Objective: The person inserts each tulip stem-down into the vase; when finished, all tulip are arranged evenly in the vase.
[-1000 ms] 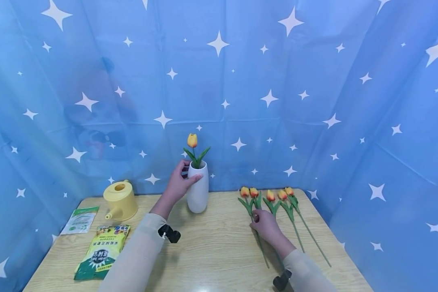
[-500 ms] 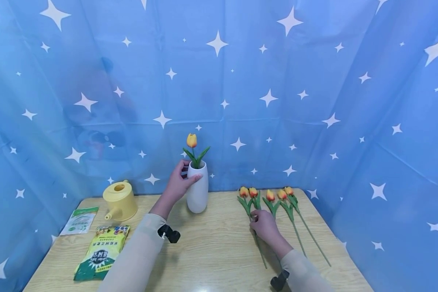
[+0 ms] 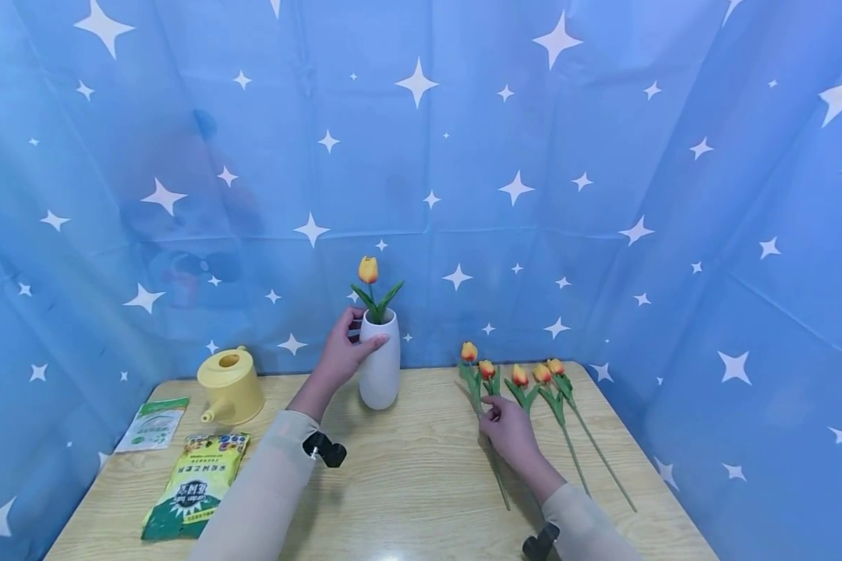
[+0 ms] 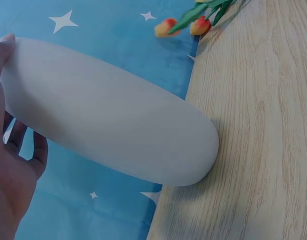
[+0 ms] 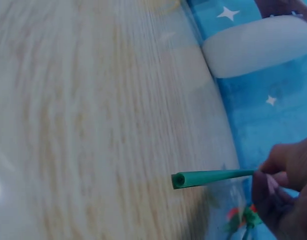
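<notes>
My left hand (image 3: 341, 351) holds the white vase (image 3: 381, 374) near its rim, thumb on the front and fingers behind. The vase stands upright at the table's back edge, and its pale side fills much of the left wrist view. One yellow-orange tulip (image 3: 368, 270) with green leaves stands in it. To the right, my right hand (image 3: 511, 432) pinches the stem of the leftmost loose tulip (image 3: 468, 351), whose bloom is raised above its neighbours. In the right wrist view the stem's hollow green end (image 5: 211, 178) sticks out from the fingertips.
Several more tulips, among them one orange tulip (image 3: 520, 376), lie side by side at the table's right. On the left are a yellow watering can (image 3: 231, 387), a green-yellow bag (image 3: 198, 487) and a white-green packet (image 3: 153, 425). A starry blue curtain (image 3: 421, 171) hangs behind the table.
The leftmost tulip's bloom has lifted and turned more upright in my right hand. My left hand and the vase stay where they were.
</notes>
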Demonstrator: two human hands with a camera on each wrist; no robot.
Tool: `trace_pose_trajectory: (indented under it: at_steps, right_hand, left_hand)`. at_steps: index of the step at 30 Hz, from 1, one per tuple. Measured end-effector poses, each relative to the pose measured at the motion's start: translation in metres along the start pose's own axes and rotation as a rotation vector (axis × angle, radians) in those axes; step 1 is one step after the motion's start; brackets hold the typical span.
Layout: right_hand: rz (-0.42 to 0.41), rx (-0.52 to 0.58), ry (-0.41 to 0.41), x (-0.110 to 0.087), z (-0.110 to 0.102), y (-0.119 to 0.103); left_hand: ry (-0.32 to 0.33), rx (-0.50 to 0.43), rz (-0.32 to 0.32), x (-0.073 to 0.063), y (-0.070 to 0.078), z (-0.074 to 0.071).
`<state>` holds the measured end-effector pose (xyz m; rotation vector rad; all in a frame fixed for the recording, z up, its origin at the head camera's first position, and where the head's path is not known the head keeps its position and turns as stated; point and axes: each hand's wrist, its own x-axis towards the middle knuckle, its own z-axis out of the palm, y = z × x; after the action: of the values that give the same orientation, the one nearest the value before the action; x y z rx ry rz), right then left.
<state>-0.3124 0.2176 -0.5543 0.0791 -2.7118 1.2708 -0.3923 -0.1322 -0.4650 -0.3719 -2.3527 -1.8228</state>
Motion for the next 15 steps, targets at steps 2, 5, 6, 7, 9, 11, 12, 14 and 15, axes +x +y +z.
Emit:
trace_pose_trajectory:
  at_steps: [2,5,6,7,9,11,12,14,15]
  right_hand:
    - [-0.02,0.01,0.029,0.0,0.0,-0.002]
    - [-0.037,0.034,0.067,0.001,-0.001,-0.005]
    - [-0.044,0.044,0.077,0.001,-0.001,-0.006]
    - [-0.05,0.049,0.088,0.001,-0.001,-0.007]
    - [-0.06,0.069,0.108,0.0,-0.002,-0.008]
    - [-0.068,0.085,0.125,0.001,-0.002,-0.01]
    - [-0.071,0.092,0.131,0.001,-0.002,-0.011]
    - [-0.072,0.12,0.142,0.002,-0.002,-0.012]
    - [-0.074,0.135,0.147,0.002,-0.002,-0.013]
  left_hand:
    - [0.001,0.003,0.0,0.0,0.0,0.0]
    - [0.002,0.008,0.006,0.0,0.0,-0.001]
    - [0.003,0.01,0.008,0.0,0.0,-0.001]
    - [0.005,0.013,0.011,0.0,-0.001,-0.001]
    - [0.005,0.015,0.014,0.0,-0.001,-0.001]
    - [0.004,0.018,0.014,0.0,-0.001,-0.001]
    - [0.002,0.018,0.015,0.0,-0.001,-0.001]
    - [0.0,0.017,0.017,0.0,-0.001,-0.001]
    - [-0.001,0.016,0.018,0.0,-0.001,-0.001]
